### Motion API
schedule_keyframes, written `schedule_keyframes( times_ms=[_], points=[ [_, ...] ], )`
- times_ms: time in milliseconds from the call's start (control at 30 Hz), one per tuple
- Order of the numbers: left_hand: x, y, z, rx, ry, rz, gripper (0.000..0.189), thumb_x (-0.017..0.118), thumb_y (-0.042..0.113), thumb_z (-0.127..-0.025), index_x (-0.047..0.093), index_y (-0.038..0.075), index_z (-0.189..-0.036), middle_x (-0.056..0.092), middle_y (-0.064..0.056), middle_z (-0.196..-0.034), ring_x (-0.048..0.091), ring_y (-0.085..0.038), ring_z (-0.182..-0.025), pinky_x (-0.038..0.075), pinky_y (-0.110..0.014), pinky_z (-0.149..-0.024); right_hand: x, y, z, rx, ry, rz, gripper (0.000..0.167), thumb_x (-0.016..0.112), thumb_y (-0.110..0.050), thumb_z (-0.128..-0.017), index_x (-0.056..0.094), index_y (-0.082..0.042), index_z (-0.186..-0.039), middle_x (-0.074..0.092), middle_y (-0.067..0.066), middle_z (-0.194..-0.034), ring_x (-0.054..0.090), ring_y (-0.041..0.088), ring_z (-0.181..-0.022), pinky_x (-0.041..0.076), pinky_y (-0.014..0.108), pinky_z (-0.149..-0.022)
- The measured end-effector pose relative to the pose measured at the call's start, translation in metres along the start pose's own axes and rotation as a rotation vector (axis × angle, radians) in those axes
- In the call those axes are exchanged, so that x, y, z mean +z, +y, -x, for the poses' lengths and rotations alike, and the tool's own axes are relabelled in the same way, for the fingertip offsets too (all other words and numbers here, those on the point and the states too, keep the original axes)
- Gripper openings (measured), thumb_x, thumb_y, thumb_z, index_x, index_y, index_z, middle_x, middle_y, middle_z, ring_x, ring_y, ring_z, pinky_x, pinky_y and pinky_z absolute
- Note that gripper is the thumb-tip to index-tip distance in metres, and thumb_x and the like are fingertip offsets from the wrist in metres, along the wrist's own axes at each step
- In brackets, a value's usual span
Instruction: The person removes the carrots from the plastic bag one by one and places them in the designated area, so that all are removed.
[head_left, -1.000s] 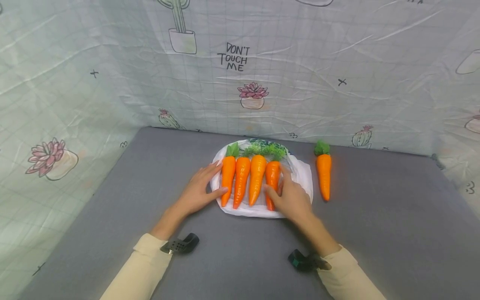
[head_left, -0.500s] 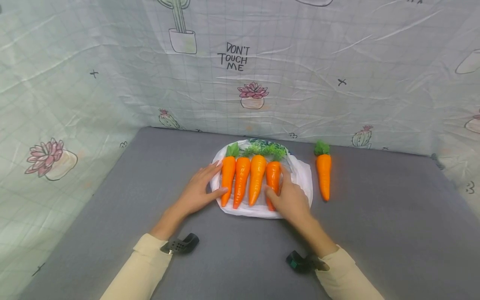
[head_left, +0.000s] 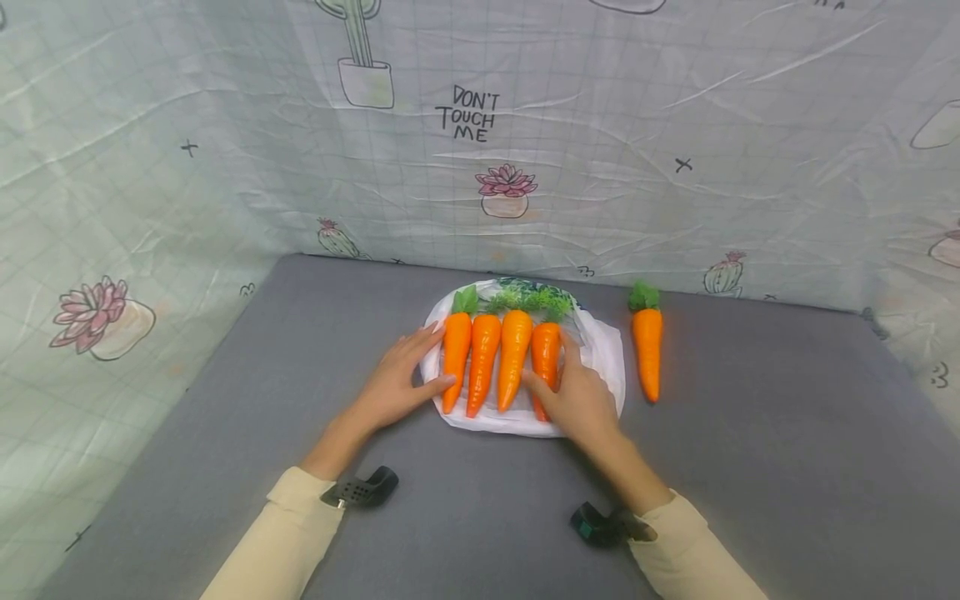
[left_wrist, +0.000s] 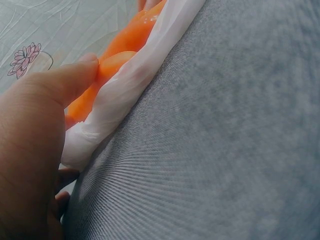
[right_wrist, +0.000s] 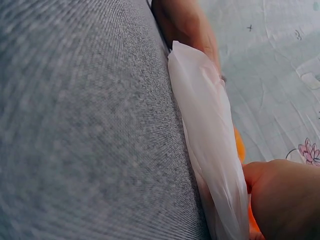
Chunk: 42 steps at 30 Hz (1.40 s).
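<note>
On a white plastic bag (head_left: 611, 358) spread on the table lie several orange carrots with green tops, side by side. My left hand (head_left: 390, 383) rests at the bag's left side, fingers fairly straight, its thumb touching the leftmost carrot (head_left: 456, 358). In the left wrist view, the thumb (left_wrist: 75, 82) lies against orange carrot surface above the bag's white rim. My right hand (head_left: 585, 396) holds the rightmost carrot on the bag (head_left: 546, 346), thumb across its lower part and index finger along its right side. The remaining right fingers are largely hidden.
Another carrot (head_left: 648, 354) lies on the grey table (head_left: 480, 517) to the right of the bag. Behind and beside the table hangs a pale curtain (head_left: 600, 125) printed with potted plants. Each wrist wears a black camera strap.
My right thumb has shifted left across the rightmost bagged carrot, toward the carrot beside it, and the right wrist has moved slightly left. My left hand and the carrots look the same.
</note>
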<state>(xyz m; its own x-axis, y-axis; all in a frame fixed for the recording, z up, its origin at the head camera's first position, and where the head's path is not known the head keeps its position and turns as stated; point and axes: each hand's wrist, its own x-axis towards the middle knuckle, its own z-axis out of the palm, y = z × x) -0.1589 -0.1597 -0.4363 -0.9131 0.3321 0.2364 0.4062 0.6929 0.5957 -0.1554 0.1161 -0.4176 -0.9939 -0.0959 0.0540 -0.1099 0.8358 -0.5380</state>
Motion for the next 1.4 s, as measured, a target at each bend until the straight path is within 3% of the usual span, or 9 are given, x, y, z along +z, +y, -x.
schedule_keyframes(
  times_ms=[367,567,1000,1400],
  points=[
    [-0.001,0.000,0.000,0.000,0.000,-0.009,0.075,0.066,0.041,-0.087,0.036,0.009,-0.148,0.031,-0.010,-0.153,0.024,-0.029,-0.141,0.012,-0.046,-0.115,0.000,0.000,-0.001,0.014,0.035,-0.022,0.078,0.065,-0.038,-0.085,0.028,-0.009,-0.148,0.065,0.015,-0.090,0.060,0.027,-0.067,0.054,0.045,-0.068],
    [0.000,0.000,0.000,0.002,-0.001,-0.005,0.075,0.066,0.040,-0.087,0.036,0.009,-0.148,0.031,-0.010,-0.153,0.024,-0.029,-0.141,0.011,-0.046,-0.115,-0.003,-0.001,0.000,0.008,0.058,-0.047,0.077,0.064,-0.036,-0.084,0.029,-0.010,-0.148,0.058,0.009,-0.072,0.055,0.024,-0.061,0.050,0.039,-0.060],
    [0.001,0.000,0.001,0.004,0.000,-0.019,0.075,0.066,0.041,-0.087,0.036,0.009,-0.148,0.031,-0.010,-0.153,0.025,-0.030,-0.141,0.012,-0.047,-0.115,-0.008,0.000,-0.002,-0.125,0.236,-0.169,0.073,0.066,-0.029,-0.086,0.030,-0.014,-0.148,0.047,0.002,-0.062,0.042,0.018,-0.047,0.035,0.032,-0.044],
    [-0.001,0.001,0.001,0.014,0.001,-0.011,0.074,0.066,0.039,-0.087,0.036,0.008,-0.148,0.032,-0.011,-0.153,0.025,-0.031,-0.141,0.012,-0.047,-0.115,-0.017,-0.003,-0.001,-0.116,0.237,-0.137,0.069,0.065,-0.030,-0.086,0.034,-0.015,-0.146,0.047,0.002,-0.065,0.042,0.019,-0.050,0.034,0.032,-0.047]
  ],
)
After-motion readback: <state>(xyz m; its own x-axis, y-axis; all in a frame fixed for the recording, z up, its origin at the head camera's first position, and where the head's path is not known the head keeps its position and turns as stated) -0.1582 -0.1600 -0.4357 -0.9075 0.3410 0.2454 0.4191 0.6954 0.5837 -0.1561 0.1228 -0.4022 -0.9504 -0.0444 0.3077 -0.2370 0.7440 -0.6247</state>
